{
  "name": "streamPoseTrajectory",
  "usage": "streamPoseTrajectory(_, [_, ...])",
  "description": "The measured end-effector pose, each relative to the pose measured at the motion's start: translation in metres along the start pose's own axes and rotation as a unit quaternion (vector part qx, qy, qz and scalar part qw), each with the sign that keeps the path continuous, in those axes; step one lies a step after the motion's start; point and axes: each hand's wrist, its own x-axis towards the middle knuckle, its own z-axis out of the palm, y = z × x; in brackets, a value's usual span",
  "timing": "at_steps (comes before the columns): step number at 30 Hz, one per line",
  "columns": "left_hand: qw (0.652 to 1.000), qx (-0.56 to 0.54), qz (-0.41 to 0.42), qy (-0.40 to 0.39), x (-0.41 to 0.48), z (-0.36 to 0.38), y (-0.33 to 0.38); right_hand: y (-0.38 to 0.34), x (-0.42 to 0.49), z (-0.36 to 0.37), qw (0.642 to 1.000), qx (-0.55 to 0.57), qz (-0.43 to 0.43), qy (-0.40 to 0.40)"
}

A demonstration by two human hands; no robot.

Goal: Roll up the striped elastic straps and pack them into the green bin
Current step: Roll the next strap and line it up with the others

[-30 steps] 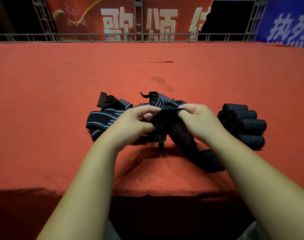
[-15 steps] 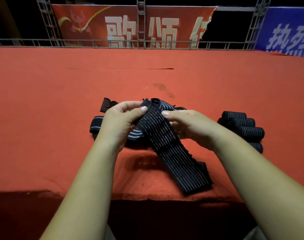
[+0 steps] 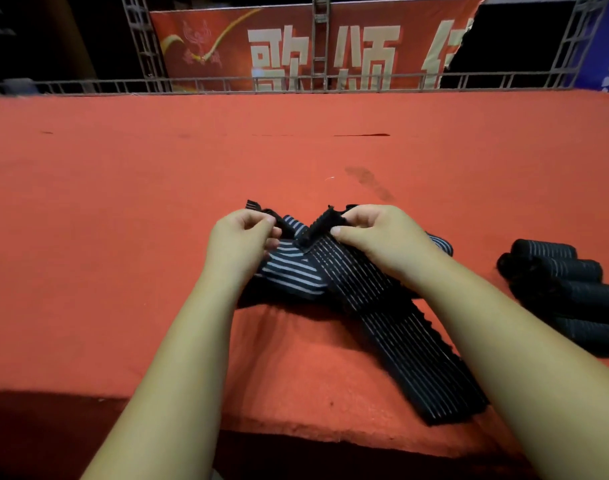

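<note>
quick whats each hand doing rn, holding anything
left hand: closed, pinching the loose straps
right hand: closed, pinching the rolled end of the long strap

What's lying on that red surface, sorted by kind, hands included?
4 rolled straps
1 long strap, held
1 tangled strap heap
2 hands: left hand, right hand
Total: 8

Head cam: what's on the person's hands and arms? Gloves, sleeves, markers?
Nothing worn. Left hand and right hand are bare: no gloves, rings or watch. Left forearm and right forearm are bare to the frame's bottom edge, no sleeve showing. Fingernails short and unpainted.
</note>
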Motion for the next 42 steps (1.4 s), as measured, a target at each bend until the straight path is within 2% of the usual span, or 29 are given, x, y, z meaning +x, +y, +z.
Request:
streamPoseTrajectory(3, [0.981, 0.186, 0.038, 0.041, 0.044, -0.007, -0.015, 0.003, 0.013, -0.003, 1.000, 0.009, 0.002, 0.013])
streamPoseTrajectory(5, [0.964, 0.258, 0.050, 0.032, 0.067, -0.004, -0.023, 0.008, 0.022, -0.004, 1.000, 0.007, 0.001, 0.020])
streamPoseTrajectory(10, [0.921, 0.384, 0.043, -0.054, 0.102, 0.015, -0.041, 0.022, 0.037, -0.005, 1.000, 0.006, 0.005, 0.029])
streamPoseTrajectory(13, [0.905, 0.419, 0.039, -0.057, 0.114, 0.023, -0.051, 0.026, 0.042, -0.007, 0.999, 0.010, 0.008, 0.030])
streamPoseTrajectory(18, [0.935, 0.345, 0.070, -0.037, 0.123, 0.025, -0.050, 0.029, 0.045, -0.011, 1.000, 0.005, 0.002, 0.027])
streamPoseTrajectory(22, [0.972, 0.221, 0.076, -0.027, 0.119, 0.019, -0.031, 0.029, 0.042, -0.014, 1.000, 0.025, -0.008, 0.013])
streamPoseTrajectory(26, [0.991, 0.094, 0.088, -0.030, 0.105, 0.007, -0.001, 0.022, 0.037, -0.013, 0.994, 0.104, -0.011, -0.029])
streamPoseTrajectory(35, [0.987, -0.102, 0.094, -0.078, 0.057, -0.005, 0.057, -0.018, 0.042, 0.001, 0.986, 0.156, 0.002, -0.053])
streamPoseTrajectory(37, [0.986, -0.111, 0.085, -0.086, 0.049, -0.007, 0.064, -0.027, 0.044, 0.007, 0.988, 0.149, -0.008, -0.045])
streamPoseTrajectory(42, [0.991, -0.083, 0.079, -0.067, 0.039, -0.015, 0.066, -0.041, 0.045, 0.005, 0.998, 0.043, -0.020, 0.028])
